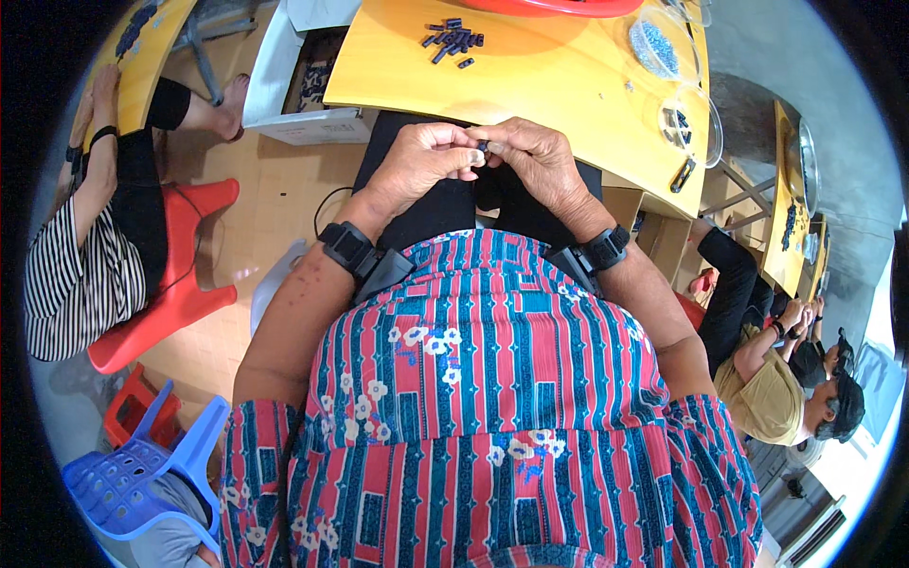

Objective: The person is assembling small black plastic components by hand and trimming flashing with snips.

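nearest, a red and blue striped shirt with small white flowers, filling the lower middle. just beyond, two forearms rising from it, each strapped with a black wrist device: one on the left wrist, one on the right wrist.

further up, left hand and right hand meeting over the lap, just below the table edge. fingertips of both pinched together around a small dark part, held between them at the point of meeting; both grips closed tight on it, only a sliver of the part visible, its exact shape too small to tell.

beyond the hands, a yellow wooden table. on it, well apart from the hands, a loose pile of small dark parts near the far side. to the right, a clear round dish of tiny dark pieces, and nearer the right edge another clear dish with a few dark bits. at the far rim, part of a red basin.

under the table's left end, an open white cardboard box on the floor.

off to the left, a person in a striped top on a red plastic chair; at lower left a blue plastic stool. off to the right, more seated people at another yellow table.
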Demonstrator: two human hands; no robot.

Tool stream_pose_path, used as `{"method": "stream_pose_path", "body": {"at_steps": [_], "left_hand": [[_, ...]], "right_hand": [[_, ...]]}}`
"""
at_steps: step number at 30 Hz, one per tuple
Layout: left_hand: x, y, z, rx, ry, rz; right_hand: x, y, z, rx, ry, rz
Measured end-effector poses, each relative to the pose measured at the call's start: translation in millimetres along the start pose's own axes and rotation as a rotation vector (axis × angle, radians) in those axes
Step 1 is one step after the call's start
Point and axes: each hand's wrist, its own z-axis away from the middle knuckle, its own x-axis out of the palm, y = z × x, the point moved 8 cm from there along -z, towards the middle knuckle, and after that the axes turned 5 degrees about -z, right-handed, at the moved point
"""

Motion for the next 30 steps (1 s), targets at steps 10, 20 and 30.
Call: {"method": "stream_pose_path", "body": {"at_steps": [10, 20, 30], "left_hand": [[1.2, -0.9, -1.1, -0.024, -0.015, -0.055], [-3.1, -3.3, -1.6, -0.036, 0.004, 0.072], [-1.8, 0.3, -1.6, -0.018, 0.013, 0.077]], "right_hand": [[1.8, -17.7, 0.3, -0.144, -0.04, 0.147], [-4.0, 1.5, 2.3, 0.021, 0.017, -0.097], [-3.9, -1.2, 1.8, 0.05, 0.075, -0.186]]}}
